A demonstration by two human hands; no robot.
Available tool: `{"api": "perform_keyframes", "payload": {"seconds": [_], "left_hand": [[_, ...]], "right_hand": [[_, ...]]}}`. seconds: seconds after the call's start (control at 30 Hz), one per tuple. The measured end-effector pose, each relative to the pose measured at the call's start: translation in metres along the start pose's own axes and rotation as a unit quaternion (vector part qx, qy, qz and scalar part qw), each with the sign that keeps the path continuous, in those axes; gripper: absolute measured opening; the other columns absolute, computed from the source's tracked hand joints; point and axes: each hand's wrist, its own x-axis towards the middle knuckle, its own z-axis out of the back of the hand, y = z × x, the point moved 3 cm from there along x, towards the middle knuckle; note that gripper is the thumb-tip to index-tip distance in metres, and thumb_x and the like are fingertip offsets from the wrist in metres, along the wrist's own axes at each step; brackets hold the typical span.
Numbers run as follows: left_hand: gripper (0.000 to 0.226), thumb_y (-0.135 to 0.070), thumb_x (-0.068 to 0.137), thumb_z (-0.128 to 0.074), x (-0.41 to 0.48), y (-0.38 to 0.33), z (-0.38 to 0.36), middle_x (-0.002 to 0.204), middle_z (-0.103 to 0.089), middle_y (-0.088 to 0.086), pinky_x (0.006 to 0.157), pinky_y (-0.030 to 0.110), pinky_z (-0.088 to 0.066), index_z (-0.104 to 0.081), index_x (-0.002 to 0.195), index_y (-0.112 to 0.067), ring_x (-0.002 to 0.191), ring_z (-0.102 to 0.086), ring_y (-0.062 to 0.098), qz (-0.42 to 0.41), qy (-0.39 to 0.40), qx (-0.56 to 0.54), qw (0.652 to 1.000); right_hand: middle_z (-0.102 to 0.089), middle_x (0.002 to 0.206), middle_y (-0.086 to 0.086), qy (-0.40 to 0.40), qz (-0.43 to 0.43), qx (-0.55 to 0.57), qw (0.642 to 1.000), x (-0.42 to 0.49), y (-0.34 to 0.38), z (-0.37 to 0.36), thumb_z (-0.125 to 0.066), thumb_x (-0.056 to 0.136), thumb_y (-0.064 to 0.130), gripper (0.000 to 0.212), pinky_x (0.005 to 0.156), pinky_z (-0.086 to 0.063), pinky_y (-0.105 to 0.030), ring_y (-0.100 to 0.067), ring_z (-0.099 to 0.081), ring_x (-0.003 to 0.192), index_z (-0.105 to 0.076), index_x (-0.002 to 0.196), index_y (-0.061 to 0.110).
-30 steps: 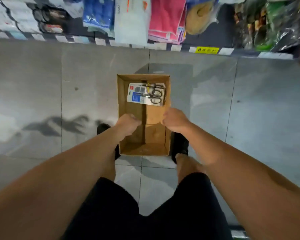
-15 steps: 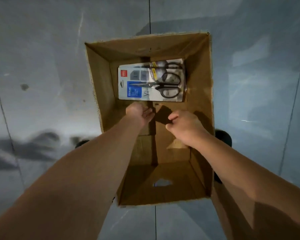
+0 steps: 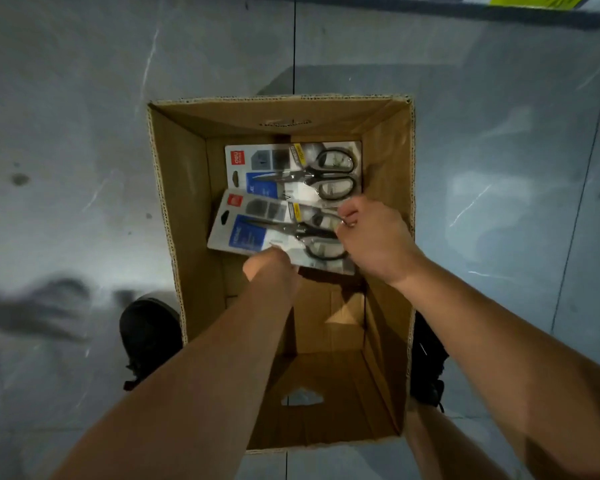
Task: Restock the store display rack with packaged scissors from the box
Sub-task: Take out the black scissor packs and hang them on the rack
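An open cardboard box (image 3: 187,209) stands on the floor between my feet. Inside it I hold a packaged pair of scissors (image 3: 257,226), a white and blue card with black handles, lifted and tilted off the bottom. My left hand (image 3: 272,268) grips its near edge from below. My right hand (image 3: 374,237) pinches its right end at the handles. A second scissors package (image 3: 291,168) lies flat at the box's far end, partly under the lifted one.
Grey tiled floor (image 3: 84,133) surrounds the box. My black shoes (image 3: 149,330) flank its near half. A shelf's bottom edge with a yellow price label (image 3: 534,0) runs along the top right.
Both hands reached deeper into the box and took hold of a scissors package, lifting it toward me off the other one. The camera moved closer and tilted up slightly.
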Motion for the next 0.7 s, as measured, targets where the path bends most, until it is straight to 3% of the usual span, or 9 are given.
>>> {"api": "perform_keyframes", "payload": {"seconds": [0.1, 0.17, 0.2, 0.23, 0.27, 0.3, 0.4, 0.57, 0.7], "left_hand": [[0.042, -0.028, 0.102, -0.037, -0.016, 0.038, 0.013, 0.135, -0.054, 0.003, 0.079, 0.019, -0.054, -0.036, 0.142, -0.013, 0.109, -0.059, 0.011, 0.104, 0.008, -0.157, 0.982], [0.057, -0.038, 0.101, -0.038, -0.024, 0.055, 0.022, 0.134, -0.052, 0.001, 0.076, 0.024, -0.042, -0.022, 0.151, -0.017, 0.117, -0.052, 0.018, 0.014, 0.047, 0.122, 0.991], [0.058, -0.037, 0.100, -0.041, -0.028, 0.059, 0.028, 0.134, -0.053, 0.002, 0.076, 0.026, -0.040, -0.023, 0.152, -0.017, 0.118, -0.051, 0.021, -0.002, 0.003, 0.112, 0.994], [0.051, -0.032, 0.099, -0.047, -0.033, 0.063, 0.035, 0.130, -0.057, 0.005, 0.076, 0.027, -0.044, -0.035, 0.146, -0.016, 0.115, -0.055, 0.023, 0.067, -0.027, -0.078, 0.994], [0.035, -0.023, 0.097, -0.055, -0.036, 0.063, 0.035, 0.119, -0.064, 0.008, 0.076, 0.029, -0.051, -0.052, 0.131, -0.016, 0.107, -0.062, 0.024, 0.135, -0.017, -0.246, 0.959], [0.020, -0.015, 0.093, -0.062, -0.039, 0.069, 0.037, 0.104, -0.069, 0.008, 0.073, 0.031, -0.056, -0.062, 0.112, -0.019, 0.094, -0.067, 0.022, 0.155, -0.022, -0.283, 0.946], [0.020, -0.009, 0.088, -0.066, -0.034, 0.081, 0.037, 0.085, -0.069, 0.004, 0.059, 0.032, -0.057, -0.063, 0.082, -0.027, 0.078, -0.068, 0.017, 0.160, 0.002, -0.302, 0.940], [0.022, -0.008, 0.090, -0.064, -0.026, 0.092, 0.033, 0.090, -0.070, 0.003, 0.065, 0.035, -0.057, -0.060, 0.082, -0.027, 0.083, -0.068, 0.019, 0.149, 0.012, -0.316, 0.937], [0.018, -0.008, 0.091, -0.063, -0.029, 0.099, 0.025, 0.090, -0.070, 0.001, 0.069, 0.037, -0.058, -0.062, 0.085, -0.025, 0.085, -0.069, 0.017, 0.140, 0.027, -0.336, 0.931]], "right_hand": [[-0.064, 0.119, -0.001, -0.012, 0.026, -0.079, 0.996, 0.024, 0.014, 0.010, -0.059, 0.092, 0.025, 0.031, 0.081, -0.051, -0.027, -0.018, -0.062, 0.102, -0.057, 0.123, 0.022], [-0.060, 0.127, -0.005, -0.013, 0.047, -0.130, 0.990, 0.048, 0.021, 0.006, -0.063, 0.091, 0.026, 0.040, 0.087, -0.049, -0.031, -0.022, -0.059, 0.111, -0.053, 0.130, 0.022], [-0.058, 0.131, -0.007, -0.010, 0.054, -0.154, 0.987, 0.062, 0.023, 0.001, -0.065, 0.089, 0.026, 0.047, 0.088, -0.047, -0.030, -0.024, -0.058, 0.115, -0.050, 0.134, 0.022], [-0.055, 0.134, -0.008, -0.007, 0.062, -0.178, 0.982, 0.077, 0.023, -0.005, -0.067, 0.088, 0.027, 0.054, 0.088, -0.046, -0.029, -0.026, -0.056, 0.119, -0.046, 0.137, 0.023], [-0.052, 0.136, -0.008, -0.004, 0.073, -0.202, 0.977, 0.090, 0.023, -0.012, -0.069, 0.086, 0.028, 0.061, 0.088, -0.045, -0.030, -0.027, -0.053, 0.121, -0.043, 0.140, 0.024], [-0.049, 0.139, -0.007, -0.003, 0.088, -0.222, 0.971, 0.104, 0.022, -0.020, -0.072, 0.083, 0.029, 0.068, 0.092, -0.044, -0.032, -0.028, -0.050, 0.125, -0.038, 0.142, 0.025], [-0.033, 0.149, 0.001, -0.015, 0.130, -0.277, 0.952, 0.136, 0.017, -0.039, -0.081, 0.070, 0.031, 0.095, 0.111, -0.032, -0.044, -0.027, -0.035, 0.137, -0.024, 0.146, 0.030], [-0.027, 0.147, -0.004, -0.097, 0.180, -0.409, 0.889, 0.164, 0.007, -0.054, -0.084, 0.057, 0.045, 0.117, 0.113, -0.020, -0.051, -0.031, -0.029, 0.136, -0.015, 0.150, 0.027], [-0.037, 0.143, -0.015, -0.060, 0.139, -0.441, 0.884, 0.161, 0.006, -0.056, -0.090, 0.047, 0.049, 0.127, 0.107, -0.031, -0.047, -0.035, -0.035, 0.132, -0.018, 0.147, 0.019]]}}
